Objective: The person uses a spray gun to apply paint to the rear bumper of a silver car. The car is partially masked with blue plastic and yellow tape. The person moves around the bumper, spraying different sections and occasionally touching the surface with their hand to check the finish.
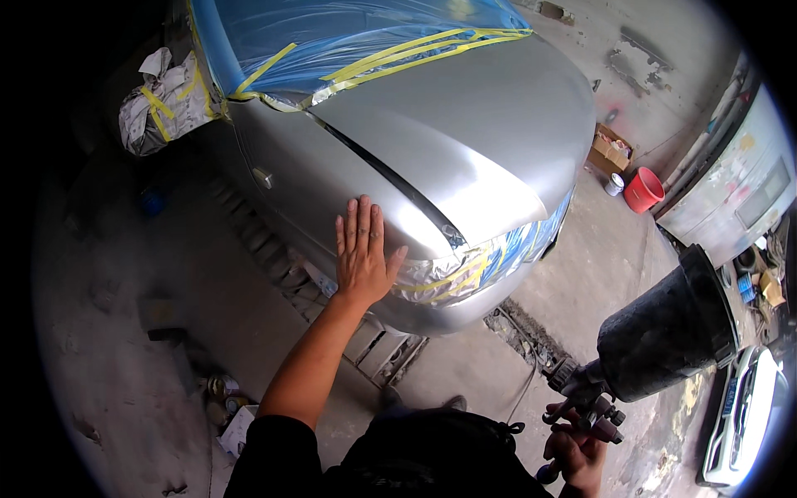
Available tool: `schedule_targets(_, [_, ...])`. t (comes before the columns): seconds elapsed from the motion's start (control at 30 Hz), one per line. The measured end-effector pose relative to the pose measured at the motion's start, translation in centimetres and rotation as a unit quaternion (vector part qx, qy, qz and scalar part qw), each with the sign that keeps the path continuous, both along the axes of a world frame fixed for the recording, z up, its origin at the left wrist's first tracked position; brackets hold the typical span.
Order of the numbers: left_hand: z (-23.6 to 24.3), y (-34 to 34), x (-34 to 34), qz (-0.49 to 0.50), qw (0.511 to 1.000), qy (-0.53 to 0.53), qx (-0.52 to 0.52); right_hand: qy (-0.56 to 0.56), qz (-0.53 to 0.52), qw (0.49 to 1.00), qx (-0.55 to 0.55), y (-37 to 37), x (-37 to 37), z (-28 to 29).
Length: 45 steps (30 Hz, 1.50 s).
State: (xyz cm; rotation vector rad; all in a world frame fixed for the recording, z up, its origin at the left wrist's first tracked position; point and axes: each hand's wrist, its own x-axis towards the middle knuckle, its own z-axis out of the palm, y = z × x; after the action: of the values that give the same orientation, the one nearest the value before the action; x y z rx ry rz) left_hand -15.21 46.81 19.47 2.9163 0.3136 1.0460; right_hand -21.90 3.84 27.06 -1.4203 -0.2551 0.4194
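My left hand (362,264) is stretched out with its fingers apart, over or against the silver front fender of a car (465,124); whether it touches the paint I cannot tell. At the lower right my right hand (574,455) is closed round the handle of a paint spray gun (585,402). A large black cup (664,332) sits on top of the gun, tilted to the right. Blue plastic film (357,33) and yellow masking tape (398,58) cover the windscreen. More film and tape (465,274) cover the headlight and grille area.
A wrapped side mirror (166,104) juts out at the upper left. A floor grating (382,353) runs beneath the car's front. By the right wall stand a red bucket (643,191), a small can (614,184) and a cardboard box (611,151). A white car (743,415) is at the far right.
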Motion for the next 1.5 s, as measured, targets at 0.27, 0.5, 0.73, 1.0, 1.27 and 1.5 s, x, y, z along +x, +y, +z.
schedule_targets(0.27, [-0.1, -0.7, 0.6, -0.064, 0.996, 0.035, 0.048, 0.019, -0.015, 1.000, -0.018, 0.1, -1.1, -0.3])
schedule_targets(0.5, [-0.7, -3.6, 1.2, -0.113, 0.979, 0.124, 0.115, 0.015, -0.014, 1.000, -0.009, 0.5, -1.1, 0.2])
schedule_targets(0.73, [1.7, -1.8, 1.5, -0.149, 0.965, 0.136, 0.170, 0.012, -0.021, 1.000, -0.004, 0.0, -1.2, 0.0])
schedule_targets(1.0, [5.3, 5.5, 2.1, 0.072, 0.993, -0.002, 0.095, 0.019, -0.027, 0.999, -0.005, -0.2, -1.3, -0.2])
schedule_targets(1.27, [-0.5, -5.2, 2.2, -0.134, 0.983, 0.106, 0.065, 0.006, -0.003, 1.000, 0.004, -0.7, -1.0, -1.5])
schedule_targets(1.5, [6.2, 10.1, 3.0, 0.064, 0.994, -0.051, 0.074, 0.023, -0.012, 0.999, -0.026, -0.1, -1.7, -0.7])
